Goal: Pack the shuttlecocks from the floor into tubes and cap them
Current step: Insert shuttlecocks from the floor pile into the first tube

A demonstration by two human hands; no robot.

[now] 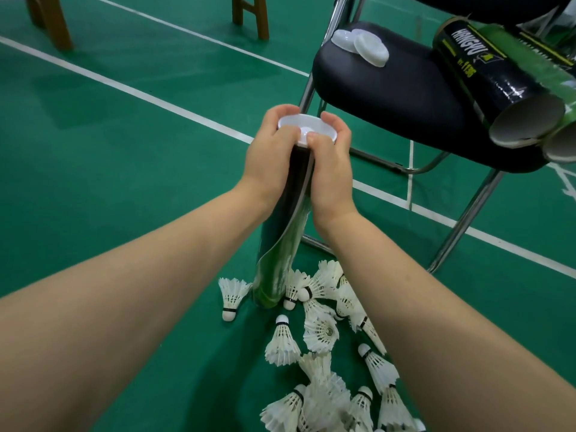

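A black-and-green shuttlecock tube point(280, 244) stands upright on the green floor with a white plastic cap point(307, 129) on its top end. My left hand point(271, 157) and my right hand point(332, 163) both grip the tube's top, thumbs pressing on the cap. Several white feather shuttlecocks point(321, 332) lie scattered on the floor around and below the tube's base.
A black padded chair point(389, 98) with metal legs stands at the right. On its seat lie loose white caps point(361, 46) and open empty tubes point(498, 79). Wooden furniture legs point(249, 14) stand at the back. White court lines cross the floor.
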